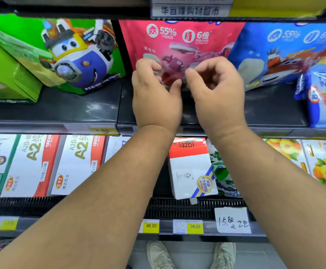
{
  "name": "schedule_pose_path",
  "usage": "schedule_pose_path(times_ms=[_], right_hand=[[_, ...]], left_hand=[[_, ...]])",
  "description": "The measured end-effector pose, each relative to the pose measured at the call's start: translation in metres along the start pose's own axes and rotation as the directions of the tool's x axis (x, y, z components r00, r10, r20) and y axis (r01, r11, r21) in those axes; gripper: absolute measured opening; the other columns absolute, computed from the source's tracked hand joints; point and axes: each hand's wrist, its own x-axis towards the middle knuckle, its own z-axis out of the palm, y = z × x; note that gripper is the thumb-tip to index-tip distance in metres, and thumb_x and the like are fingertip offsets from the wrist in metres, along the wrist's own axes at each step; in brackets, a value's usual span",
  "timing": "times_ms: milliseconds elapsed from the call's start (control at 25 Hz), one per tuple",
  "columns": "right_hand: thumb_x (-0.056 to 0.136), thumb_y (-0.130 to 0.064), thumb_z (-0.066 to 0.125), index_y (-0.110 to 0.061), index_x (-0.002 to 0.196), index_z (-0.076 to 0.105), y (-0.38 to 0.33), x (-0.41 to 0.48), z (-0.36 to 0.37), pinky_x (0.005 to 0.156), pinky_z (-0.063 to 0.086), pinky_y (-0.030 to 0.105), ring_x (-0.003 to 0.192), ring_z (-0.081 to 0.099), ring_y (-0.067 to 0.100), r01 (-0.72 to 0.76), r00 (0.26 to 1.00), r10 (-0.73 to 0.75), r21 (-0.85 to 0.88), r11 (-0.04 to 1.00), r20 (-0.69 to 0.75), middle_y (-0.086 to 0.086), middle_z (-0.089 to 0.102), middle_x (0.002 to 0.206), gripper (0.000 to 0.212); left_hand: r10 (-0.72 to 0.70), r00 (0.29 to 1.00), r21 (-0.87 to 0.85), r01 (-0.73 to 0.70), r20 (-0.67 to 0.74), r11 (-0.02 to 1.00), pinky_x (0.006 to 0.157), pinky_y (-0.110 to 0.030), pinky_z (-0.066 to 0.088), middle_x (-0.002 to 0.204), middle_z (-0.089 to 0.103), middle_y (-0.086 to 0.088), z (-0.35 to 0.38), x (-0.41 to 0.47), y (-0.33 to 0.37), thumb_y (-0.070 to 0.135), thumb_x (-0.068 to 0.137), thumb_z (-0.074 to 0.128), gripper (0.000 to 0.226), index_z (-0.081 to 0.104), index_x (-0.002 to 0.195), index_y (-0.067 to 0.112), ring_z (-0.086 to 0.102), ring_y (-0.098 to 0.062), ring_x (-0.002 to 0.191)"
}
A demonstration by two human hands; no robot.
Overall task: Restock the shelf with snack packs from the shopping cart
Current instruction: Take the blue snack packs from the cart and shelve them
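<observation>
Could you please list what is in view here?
pink pack: one, pink, upper shelf centre
green pack: one, green, upper shelf left
green box: one, green, far left
blue pack: one, blue, right of pink pack
pale blue pack: one, pale blue, far right
A2 boxes: two, white and red, lower shelf left
carton: one, white and red, lower shelf centre
fruit packs: several, orange, lower shelf right
price tags: two readable, yellow, lower rail
note: one, white, lower rail right
shoes: two, pale, floor below
left hand and right hand: two, fingers curled, at pink pack
</observation>
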Motion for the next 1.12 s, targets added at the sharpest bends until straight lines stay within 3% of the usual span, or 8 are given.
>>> schedule_pose_path(times_ms=[160,280,440,560,640,800,920,1120], right_hand=[[0.087,-0.011,0.066,-0.019,0.085,0.059,0.000,0.003,0.006,0.072,0.049,0.019,0.070,0.055,0.000,-0.079,0.993,0.078,0.010,0.997,0.094,-0.009,0.060,0.078,0.011],[0.086,-0.014,0.063,-0.019,0.084,0.060,-0.005,-0.008,0.010,0.074,0.055,0.035,0.073,0.058,0.010,-0.100,0.990,0.097,0.030,0.994,0.103,-0.001,0.063,0.079,0.007],[0.090,-0.012,0.060,-0.021,0.083,0.059,-0.018,-0.026,0.030,0.072,0.055,0.039,0.073,0.062,0.030,-0.143,0.965,0.136,0.015,0.990,0.223,0.014,0.067,0.080,0.012],[0.093,-0.007,0.058,-0.021,0.087,0.058,-0.031,-0.032,0.058,0.063,0.053,0.026,0.065,0.063,0.018,-0.217,0.938,0.184,0.082,0.973,0.294,0.010,0.064,0.074,0.015],[0.091,-0.015,0.061,-0.028,0.092,0.056,-0.037,-0.033,0.078,0.070,0.056,0.033,0.067,0.067,0.018,-0.187,0.936,0.163,0.049,0.981,0.314,0.001,0.062,0.071,0.014],[0.088,-0.021,0.066,-0.022,0.124,0.044,-0.047,-0.029,0.113,0.079,0.058,0.045,0.078,0.070,0.022,-0.109,0.951,0.121,-0.059,0.992,0.286,-0.003,0.066,0.075,0.042],[0.095,-0.007,0.054,-0.015,0.144,0.032,-0.056,-0.027,0.135,0.058,0.057,0.029,0.073,0.069,0.024,-0.354,0.911,0.315,0.112,0.928,0.266,0.005,0.066,0.082,0.054],[0.104,-0.015,0.043,-0.019,0.102,0.053,-0.059,-0.020,0.143,0.047,0.053,0.026,0.050,0.063,0.016,-0.556,0.830,0.539,0.283,0.781,0.145,0.003,0.062,0.069,0.011]], left_hand=[[-0.031,0.994,0.010,0.030,0.107,1.000,0.082,-0.042,0.052,0.108,0.045,-0.002,-0.006,0.003,0.000,0.009,0.077,0.072,0.046,0.046,0.114,0.014,0.059,-0.026,0.088],[0.010,0.993,-0.037,-0.005,0.115,0.999,0.078,-0.041,0.054,0.105,0.051,-0.002,-0.024,0.000,-0.005,0.008,0.077,0.070,0.043,0.049,0.115,0.014,0.061,-0.020,0.083],[0.103,0.995,-0.010,-0.103,-0.013,0.995,0.075,-0.034,0.054,0.103,0.052,-0.001,-0.061,-0.008,-0.018,0.010,0.076,0.070,0.038,0.055,0.111,0.011,0.057,-0.012,0.080],[0.079,0.986,0.037,-0.075,-0.148,0.997,0.079,-0.026,0.049,0.108,0.047,-0.001,-0.090,-0.002,-0.040,0.012,0.076,0.073,0.039,0.056,0.111,0.008,0.053,-0.012,0.081],[0.014,0.983,0.045,-0.006,-0.184,0.999,0.083,-0.027,0.048,0.114,0.045,-0.001,-0.105,0.006,-0.052,0.013,0.076,0.074,0.042,0.056,0.114,0.008,0.056,-0.016,0.084],[-0.045,0.984,0.053,0.054,-0.172,0.997,0.089,-0.034,0.050,0.130,0.043,-0.008,-0.125,0.023,-0.063,0.021,0.074,0.078,0.054,0.050,0.120,0.011,0.061,-0.027,0.100],[-0.129,0.983,0.063,0.138,-0.128,0.988,0.086,-0.036,0.051,0.135,0.040,-0.006,-0.129,0.037,-0.066,0.026,0.078,0.078,0.056,0.045,0.121,0.014,0.061,-0.026,0.102],[-0.156,0.983,0.083,0.164,-0.095,0.983,0.084,-0.039,0.052,0.132,0.041,-0.003,-0.131,0.048,-0.067,0.034,0.081,0.077,0.055,0.043,0.119,0.014,0.061,-0.028,0.100]])
